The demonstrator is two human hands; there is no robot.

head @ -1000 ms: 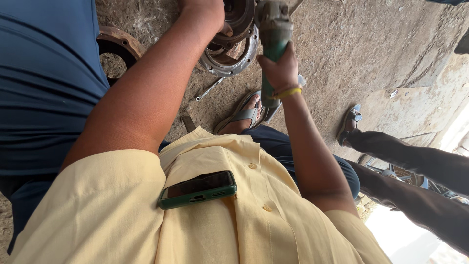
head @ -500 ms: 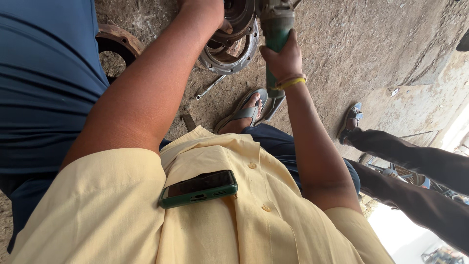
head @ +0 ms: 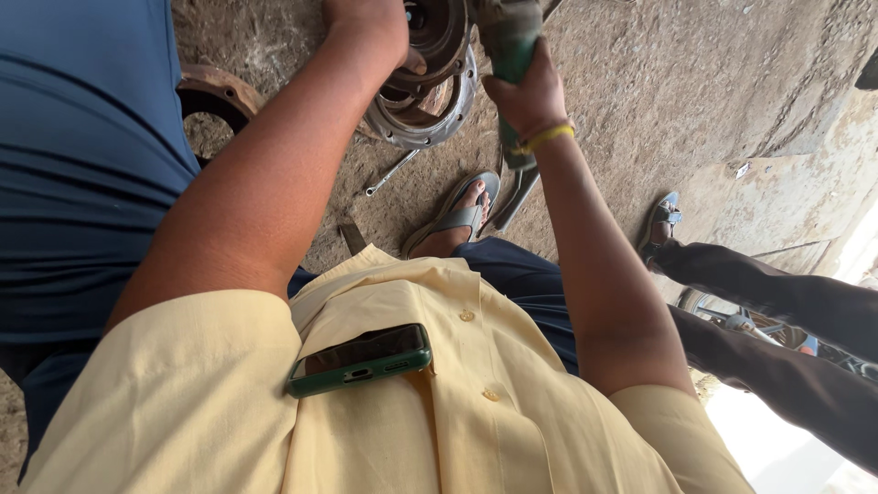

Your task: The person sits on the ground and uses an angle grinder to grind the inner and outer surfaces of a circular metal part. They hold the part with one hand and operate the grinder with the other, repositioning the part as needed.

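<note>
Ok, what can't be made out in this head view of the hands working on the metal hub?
- Green power tool: its working end is cut off by the top edge; the tool type is unclear.
- Left hand: fingers are cut off by the top edge, so its grip on the round metal hub is unseen.
- Right hand: wraps the tool's body; its fingers are hidden behind it.
- Phone: the lower part is sunk in the shirt pocket.
- Bystander's legs: cut off at the right edge.

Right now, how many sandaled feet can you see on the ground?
2. One grey sandal lies below the metal hub, between the person's arms. A second blue sandal is at right, on another person's leg. More feet may be hidden under the shirt.
</note>
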